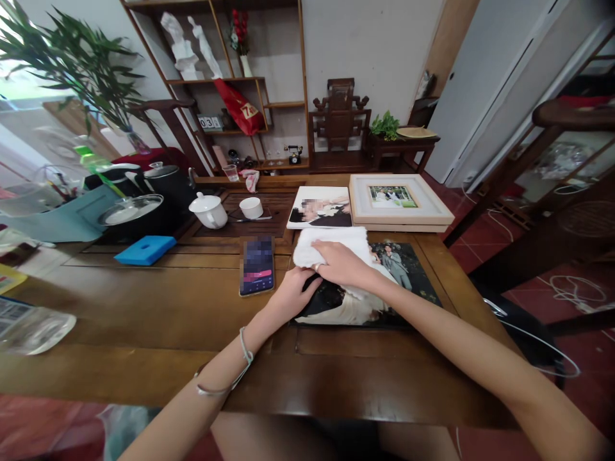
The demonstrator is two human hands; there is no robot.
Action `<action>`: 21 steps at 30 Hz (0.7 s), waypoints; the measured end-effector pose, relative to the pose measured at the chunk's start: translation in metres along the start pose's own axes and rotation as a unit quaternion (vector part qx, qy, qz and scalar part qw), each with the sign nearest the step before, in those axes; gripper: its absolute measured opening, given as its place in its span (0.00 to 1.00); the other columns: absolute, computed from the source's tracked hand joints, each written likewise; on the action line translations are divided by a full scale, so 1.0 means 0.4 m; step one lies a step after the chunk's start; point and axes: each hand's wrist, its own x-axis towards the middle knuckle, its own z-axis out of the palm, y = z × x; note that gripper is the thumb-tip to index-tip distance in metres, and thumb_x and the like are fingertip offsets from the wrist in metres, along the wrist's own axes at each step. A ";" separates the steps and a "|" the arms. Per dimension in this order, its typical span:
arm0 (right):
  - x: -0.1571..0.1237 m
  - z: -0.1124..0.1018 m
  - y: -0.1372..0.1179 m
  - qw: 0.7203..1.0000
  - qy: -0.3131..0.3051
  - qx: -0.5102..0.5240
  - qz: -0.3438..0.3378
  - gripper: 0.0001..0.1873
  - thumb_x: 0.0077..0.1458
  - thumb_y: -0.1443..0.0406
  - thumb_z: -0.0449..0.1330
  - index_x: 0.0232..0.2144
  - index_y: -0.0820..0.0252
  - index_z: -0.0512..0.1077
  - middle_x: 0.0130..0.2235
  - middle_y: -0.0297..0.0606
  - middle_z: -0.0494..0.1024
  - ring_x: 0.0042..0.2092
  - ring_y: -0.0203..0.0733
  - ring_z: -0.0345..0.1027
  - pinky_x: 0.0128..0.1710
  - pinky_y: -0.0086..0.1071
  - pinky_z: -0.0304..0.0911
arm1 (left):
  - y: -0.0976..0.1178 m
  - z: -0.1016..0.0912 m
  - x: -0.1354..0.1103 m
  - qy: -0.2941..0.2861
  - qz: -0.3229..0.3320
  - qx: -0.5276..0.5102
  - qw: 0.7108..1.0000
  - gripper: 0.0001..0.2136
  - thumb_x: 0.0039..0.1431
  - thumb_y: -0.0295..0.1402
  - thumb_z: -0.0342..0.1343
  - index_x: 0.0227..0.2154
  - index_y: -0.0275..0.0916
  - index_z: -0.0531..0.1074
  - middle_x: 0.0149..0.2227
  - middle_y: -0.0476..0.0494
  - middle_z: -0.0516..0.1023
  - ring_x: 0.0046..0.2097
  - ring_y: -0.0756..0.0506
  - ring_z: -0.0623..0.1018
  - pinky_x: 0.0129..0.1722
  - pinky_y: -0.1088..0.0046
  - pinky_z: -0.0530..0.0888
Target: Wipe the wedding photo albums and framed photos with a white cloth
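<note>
My right hand (pixel 339 264) presses a folded white towel (pixel 355 240) against a large dark photo panel (pixel 413 269) lying flat on the table. The panel shows people in wedding clothes; the towel and my forearm cover part of it. At the panel's upper left edge, my left hand (pixel 295 289) rests with thumb and fingers apart, just below my right hand. Some of its fingertips are hidden. Just beyond the towel lies a smaller white-edged photo panel (pixel 319 216). To its right is a pale framed photo (pixel 401 198) on top of a box-like frame.
A phone (pixel 257 266) lies left of my hands. Farther left are a blue block (pixel 145 250), a white lidded cup (pixel 209 210), a small white cup (pixel 251 207) and a black pot (pixel 168 186). A dark wooden chair (pixel 523 243) stands off the table's right side.
</note>
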 end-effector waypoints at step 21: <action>-0.358 0.048 0.027 0.996 0.024 -0.074 -0.039 0.40 0.42 0.74 0.51 0.61 0.69 0.63 0.66 0.50 0.57 0.68 0.53 0.42 0.65 0.54 0.46 | -0.030 0.035 -0.014 0.023 -0.035 0.001 0.999 0.20 0.66 0.31 0.45 0.59 0.36 0.65 0.66 0.35 0.61 0.67 0.38 0.60 0.65 0.53 0.60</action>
